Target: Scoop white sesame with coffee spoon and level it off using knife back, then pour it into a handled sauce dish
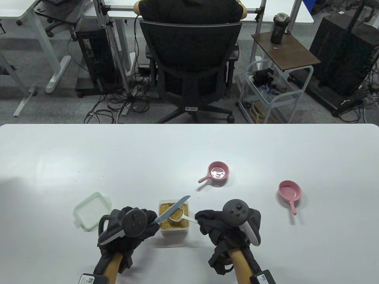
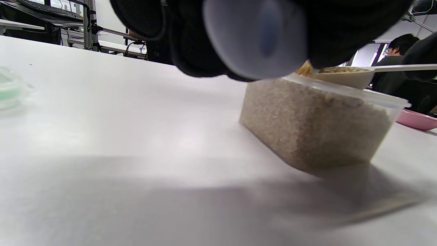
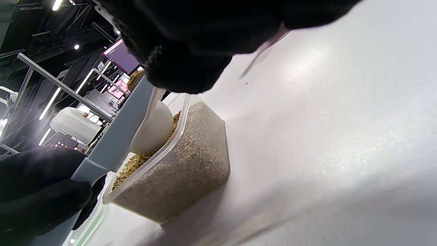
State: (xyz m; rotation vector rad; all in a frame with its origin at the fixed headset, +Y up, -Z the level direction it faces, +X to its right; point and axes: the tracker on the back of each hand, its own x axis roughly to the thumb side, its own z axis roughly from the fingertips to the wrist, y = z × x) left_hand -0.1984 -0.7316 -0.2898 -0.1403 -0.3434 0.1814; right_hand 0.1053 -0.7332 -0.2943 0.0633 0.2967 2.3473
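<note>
The white sesame (image 1: 165, 208) sits in a clear plastic container (image 1: 174, 230) near the front edge of the table (image 1: 118, 159), between the two hands. The right hand (image 1: 225, 224) pinches the thin handle of the coffee spoon (image 1: 177, 216); the loaded bowl hangs just above the seed bed, inside the container rim. The left hand (image 1: 130, 224) grips the knife (image 1: 174, 208) by its handle, with the blade lying diagonally across the top of the spoon bowl.

Handling notes, as judgement:

- Sesame is loose, light and free-flowing. Any tilt or jolt of the spoon is likely to shed grains. Level over the container so that the excess falls back in.
- The spoon looks like thin plastic, light and somewhat flexible. A hold at the far end of the handle, as here, gives reach but little stiffness; keep knife pressure low.
- The knife appears rigid. Hold it by the handle. Which edge meets the spoon cannot be told from these views.
- The container is light and could slide if pushed sideways by the blade.

Two pink handled sauce dishes stand well apart from the container: one (image 1: 218, 171) beyond it to the right, one (image 1: 289, 190) farther right. They look glazed, hard and breakable; neither needs lifting. The container's lid (image 1: 92, 210) lies to the left of the left hand.
</note>
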